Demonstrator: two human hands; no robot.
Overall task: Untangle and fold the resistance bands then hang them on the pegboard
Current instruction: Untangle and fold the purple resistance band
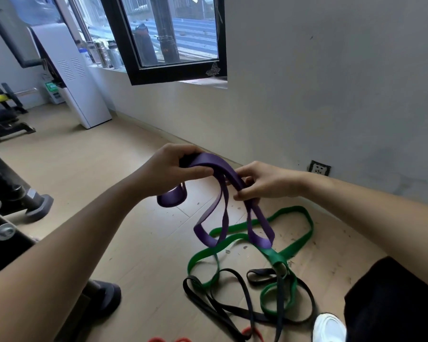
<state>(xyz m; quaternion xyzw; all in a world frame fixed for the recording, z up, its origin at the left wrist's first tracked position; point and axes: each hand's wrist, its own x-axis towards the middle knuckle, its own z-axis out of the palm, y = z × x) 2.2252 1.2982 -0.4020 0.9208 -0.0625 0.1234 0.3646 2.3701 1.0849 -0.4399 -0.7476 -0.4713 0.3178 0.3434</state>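
A purple resistance band (215,164) arches between my two hands above the floor. My left hand (173,169) grips a folded bunch of it, and one loop hangs below that hand. My right hand (255,181) pinches the band a little lower, with two purple loops dangling beneath it. One dangling loop is caught in the green band (299,243), which lies on the floor. A black band (223,304) is tangled with the green one there. A bit of red band (251,332) shows at the bottom edge. No pegboard is in view.
A grey wall with a socket (319,168) runs along the right, and an open black window (173,58) juts out above. Dark gym equipment (15,201) stands at left, with a white appliance (79,82) beyond. My white shoe (328,327) is at lower right.
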